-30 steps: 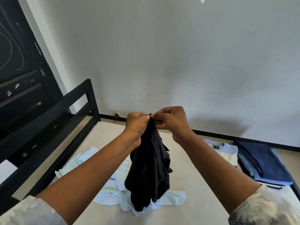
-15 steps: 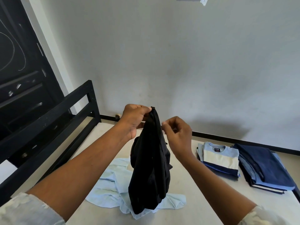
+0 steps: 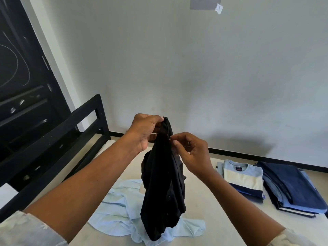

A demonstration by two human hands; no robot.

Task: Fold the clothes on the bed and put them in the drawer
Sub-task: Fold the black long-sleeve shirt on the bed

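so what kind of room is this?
Most likely a bedroom: a bare mattress in a black bed frame against a plain wall, folded clothes stacked on the mattress, and a crumpled light blue shirt lying under the black garment that the left hand and right hand hold up.

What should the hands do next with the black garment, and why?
Probably draw the right hand rightward along the edge it pinches, away from the left hand gripping the top, to spread the black garment. It hangs bunched in a narrow column over the crumpled light blue shirt, too gathered to fold.
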